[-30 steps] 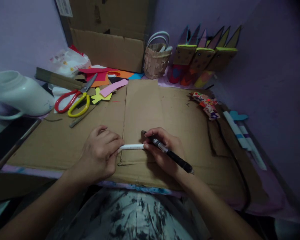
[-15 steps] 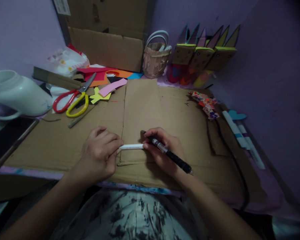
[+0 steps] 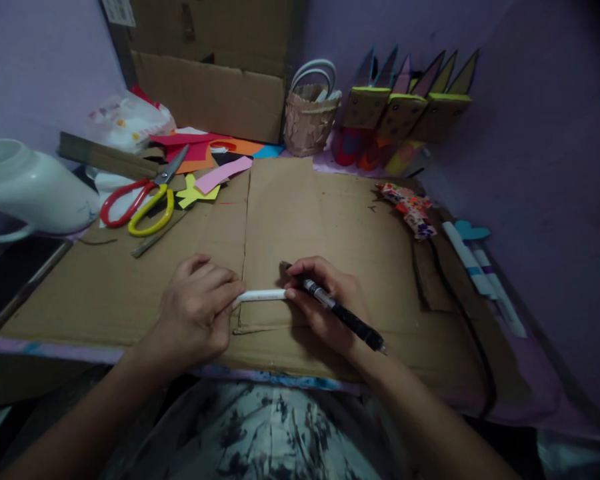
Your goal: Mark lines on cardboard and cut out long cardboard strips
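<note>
A thin white paper roll (image 3: pixel 260 295) lies across a flat cardboard sheet (image 3: pixel 300 220). My left hand (image 3: pixel 197 310) pinches the roll's left end with closed fingers. My right hand (image 3: pixel 325 303) is closed around a black pen (image 3: pixel 343 313) and its fingertips press on the roll's right end. The pen's tip rests on the cardboard just above the roll, and its black barrel sticks out to the lower right.
Red and yellow scissors (image 3: pixel 140 200) and coloured paper scraps (image 3: pixel 207 167) lie at the back left beside a white jug (image 3: pixel 25 187). A cardboard box (image 3: pixel 210 73), a small basket (image 3: pixel 310 113) and paper-roofed cardboard figures (image 3: pixel 405 107) stand at the back. White paper tubes (image 3: pixel 480 270) lie right.
Both hands stay in place on the roll and pen. Only the view has shifted slightly.
</note>
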Motion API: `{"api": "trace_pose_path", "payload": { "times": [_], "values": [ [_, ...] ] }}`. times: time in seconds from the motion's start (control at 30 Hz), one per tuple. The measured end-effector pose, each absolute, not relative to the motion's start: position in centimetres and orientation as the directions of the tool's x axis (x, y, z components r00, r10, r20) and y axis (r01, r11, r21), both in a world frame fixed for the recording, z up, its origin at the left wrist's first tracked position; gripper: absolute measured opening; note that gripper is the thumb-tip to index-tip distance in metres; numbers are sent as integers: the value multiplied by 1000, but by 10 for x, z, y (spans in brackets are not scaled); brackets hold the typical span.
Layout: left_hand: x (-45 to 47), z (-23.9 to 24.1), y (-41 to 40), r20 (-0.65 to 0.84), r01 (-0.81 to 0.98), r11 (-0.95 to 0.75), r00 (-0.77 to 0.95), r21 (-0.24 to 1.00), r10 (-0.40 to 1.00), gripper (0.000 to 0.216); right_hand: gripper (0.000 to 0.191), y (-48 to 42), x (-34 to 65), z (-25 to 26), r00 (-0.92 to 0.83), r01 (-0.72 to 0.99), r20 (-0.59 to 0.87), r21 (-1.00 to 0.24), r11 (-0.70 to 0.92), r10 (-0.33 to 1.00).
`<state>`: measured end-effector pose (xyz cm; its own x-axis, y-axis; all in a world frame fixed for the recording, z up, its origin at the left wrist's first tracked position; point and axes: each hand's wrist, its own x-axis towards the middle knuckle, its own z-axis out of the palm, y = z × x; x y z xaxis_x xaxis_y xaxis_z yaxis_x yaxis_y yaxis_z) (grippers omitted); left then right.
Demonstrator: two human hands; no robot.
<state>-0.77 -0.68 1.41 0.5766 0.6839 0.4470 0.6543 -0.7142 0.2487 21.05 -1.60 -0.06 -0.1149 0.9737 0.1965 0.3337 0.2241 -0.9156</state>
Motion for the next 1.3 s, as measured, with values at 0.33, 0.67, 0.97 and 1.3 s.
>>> {"api": "trace_pose_path", "payload": {
  "times": [0.33, 0.67, 0.97, 1.3],
  "values": [
    [-10, 12, -5, 458, 642, -740, 606, 203, 651, 17, 23, -11, 211, 11, 195, -81, -56, -996, -41, 979],
    [-16, 6, 0, 462, 625, -762, 632, 171, 622, 21, 20, -11, 214, 20, 307, -214, -105, -976, -39, 946],
    [-19, 8, 4, 480, 624, -779, 667, 58, 570, 20, 19, -12, 215, 17, 298, -356, -159, -933, -45, 941],
    [-26, 6, 9, 458, 621, -778, 667, 93, 587, 25, 15, -16, 215, 5, 285, -118, -56, -993, -23, 957]
  ]
}}
